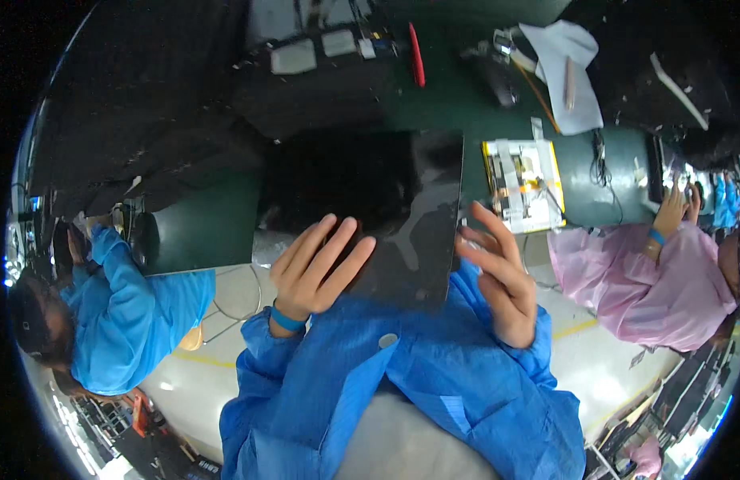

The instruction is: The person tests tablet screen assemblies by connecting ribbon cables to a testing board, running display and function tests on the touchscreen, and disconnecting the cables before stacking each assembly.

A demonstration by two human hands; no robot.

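Note:
A dark, glossy flat panel (pixel 362 192), like a tablet screen, lies in front of me, its near edge over my blue coat. My left hand (pixel 318 268) rests on its lower left part, fingers stretched out across the surface. At the panel's right edge is my right hand (pixel 502 276), fingers apart and bent, the tips close to the edge. Something small and pale shows by those fingertips, too small to name. To the right lies a flat component with yellow edges and tape strips (pixel 526 186), like a battery pack.
A red pen-like tool (pixel 417 54) lies on the green table mat (pixel 198 224). Farther right are a pale cloth (pixel 566 76) and a black cable (pixel 599 164). Co-workers in a blue coat (pixel 118 320) and a pink coat (pixel 646 280) work on either side.

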